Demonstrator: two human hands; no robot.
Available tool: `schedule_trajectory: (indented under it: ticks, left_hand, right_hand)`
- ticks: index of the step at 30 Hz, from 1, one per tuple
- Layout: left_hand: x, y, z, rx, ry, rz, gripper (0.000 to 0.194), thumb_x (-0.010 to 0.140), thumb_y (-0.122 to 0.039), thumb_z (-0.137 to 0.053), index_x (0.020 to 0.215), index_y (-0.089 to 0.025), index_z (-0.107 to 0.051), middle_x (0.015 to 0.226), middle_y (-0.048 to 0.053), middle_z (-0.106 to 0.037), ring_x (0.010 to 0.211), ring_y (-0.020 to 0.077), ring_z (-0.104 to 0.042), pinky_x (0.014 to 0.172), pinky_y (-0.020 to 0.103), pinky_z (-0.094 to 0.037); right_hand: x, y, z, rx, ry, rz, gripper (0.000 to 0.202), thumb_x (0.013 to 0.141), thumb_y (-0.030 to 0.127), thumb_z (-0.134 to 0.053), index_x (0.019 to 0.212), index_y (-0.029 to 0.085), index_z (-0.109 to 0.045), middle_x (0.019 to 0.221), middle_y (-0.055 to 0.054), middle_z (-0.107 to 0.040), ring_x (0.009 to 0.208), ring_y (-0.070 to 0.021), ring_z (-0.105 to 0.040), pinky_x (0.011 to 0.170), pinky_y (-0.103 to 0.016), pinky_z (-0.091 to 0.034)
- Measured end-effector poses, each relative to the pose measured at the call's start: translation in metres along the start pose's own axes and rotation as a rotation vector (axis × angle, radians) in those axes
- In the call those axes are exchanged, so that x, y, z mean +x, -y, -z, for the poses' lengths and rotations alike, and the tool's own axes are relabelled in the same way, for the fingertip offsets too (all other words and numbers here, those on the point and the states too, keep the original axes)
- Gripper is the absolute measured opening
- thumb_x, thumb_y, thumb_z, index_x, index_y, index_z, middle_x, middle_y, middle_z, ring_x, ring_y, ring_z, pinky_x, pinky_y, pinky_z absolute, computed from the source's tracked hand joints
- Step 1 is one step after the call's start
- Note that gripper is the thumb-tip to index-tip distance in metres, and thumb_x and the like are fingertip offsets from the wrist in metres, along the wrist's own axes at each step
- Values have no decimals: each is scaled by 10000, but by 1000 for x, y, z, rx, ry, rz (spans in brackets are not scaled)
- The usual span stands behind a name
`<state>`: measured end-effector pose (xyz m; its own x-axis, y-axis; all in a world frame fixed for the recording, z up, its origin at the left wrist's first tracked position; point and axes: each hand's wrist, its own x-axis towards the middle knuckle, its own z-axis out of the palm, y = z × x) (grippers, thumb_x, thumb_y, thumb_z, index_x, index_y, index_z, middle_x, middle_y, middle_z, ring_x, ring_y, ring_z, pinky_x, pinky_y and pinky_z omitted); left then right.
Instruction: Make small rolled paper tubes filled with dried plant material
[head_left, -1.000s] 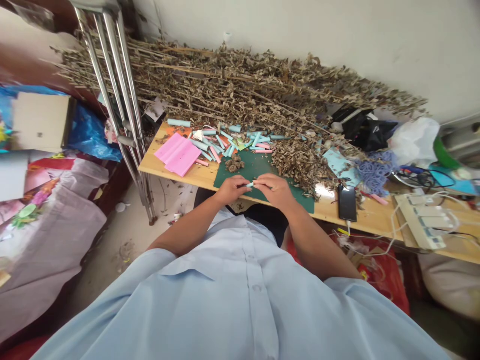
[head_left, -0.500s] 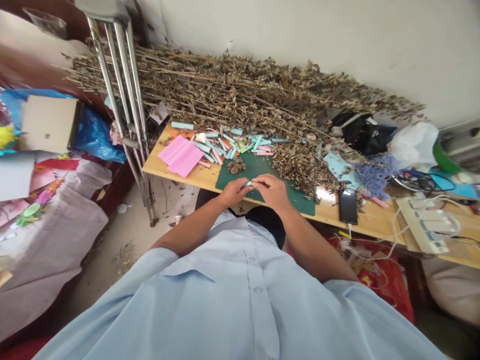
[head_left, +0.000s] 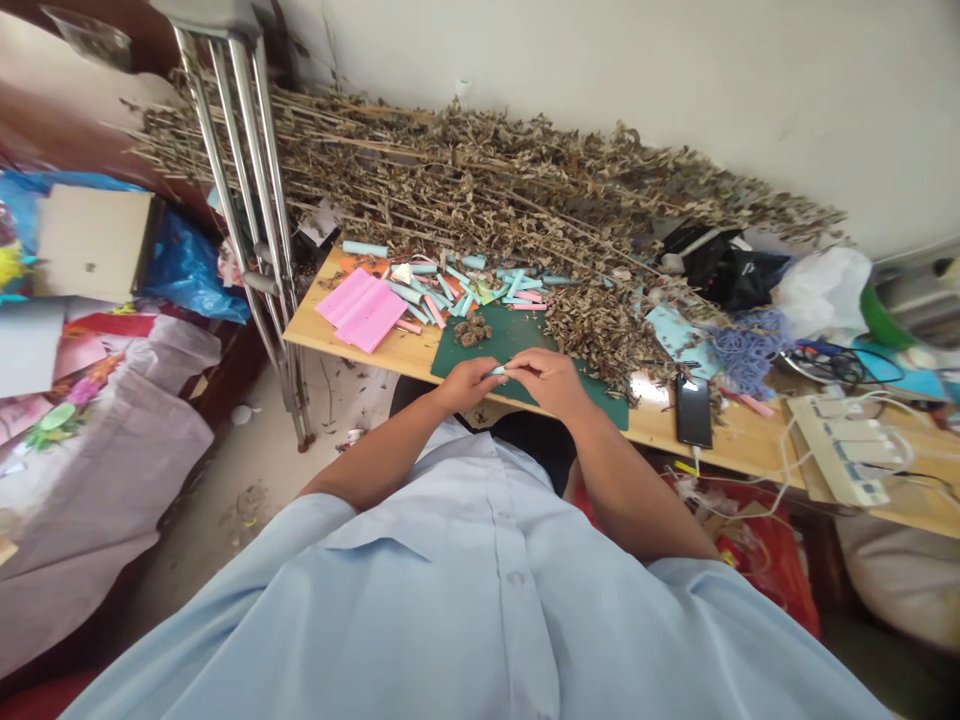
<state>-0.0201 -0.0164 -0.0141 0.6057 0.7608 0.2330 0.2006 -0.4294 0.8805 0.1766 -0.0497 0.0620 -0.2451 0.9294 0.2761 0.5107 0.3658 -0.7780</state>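
Observation:
Between my two hands is a small light-blue paper roll (head_left: 498, 371), held over the near edge of a green mat (head_left: 604, 400). My left hand (head_left: 469, 383) pinches its left end, while the fingertips of my right hand (head_left: 550, 380) close on the other end. My fingers hide most of the roll. Just beyond them on the mat sits a clump of brown crumbled plant matter (head_left: 473, 330). Several blue and pink paper rolls (head_left: 514, 283) lie behind it, with pink paper sheets (head_left: 361, 310) to the left. A heap of dried leaves (head_left: 600, 330) covers the mat's right part.
Dried stalks (head_left: 465, 170) stretch along the wall. Metal crutches (head_left: 251, 180) stand at the table's left end. To the right are a phone (head_left: 693, 410) on a cable, a power strip (head_left: 840, 450), purple yarn (head_left: 754, 350) and a white plastic bag (head_left: 821, 288).
Both hands stay in nearly the same place, still pinching the blue roll. My right-hand fingers have shifted slightly, and the view has moved a little.

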Motion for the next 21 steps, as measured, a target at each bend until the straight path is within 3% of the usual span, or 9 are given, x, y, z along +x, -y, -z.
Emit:
schedule_trajectory:
  ticks: [15, 21]
  left_hand:
    - [0, -1, 0, -49, -7, -1, 386, 993, -496, -527, 801, -167, -586, 768, 4, -538, 754, 141, -507, 715, 267, -404]
    - [1, -1, 0, -63, 1, -11, 361, 992, -479, -542, 847, -160, -629, 794, 12, -577, 773, 145, -540, 731, 267, -414]
  right_hand:
    - [-1, 0, 4, -107, 43, 79, 165, 973, 261, -574, 905, 249, -724, 975, -61, -722, 930, -210, -679, 885, -369, -551]
    - [-3, 1, 3, -158, 15, -15, 64, 912, 274, -652, 963, 248, -681, 852, -21, -729, 767, -190, -681, 753, -324, -560]
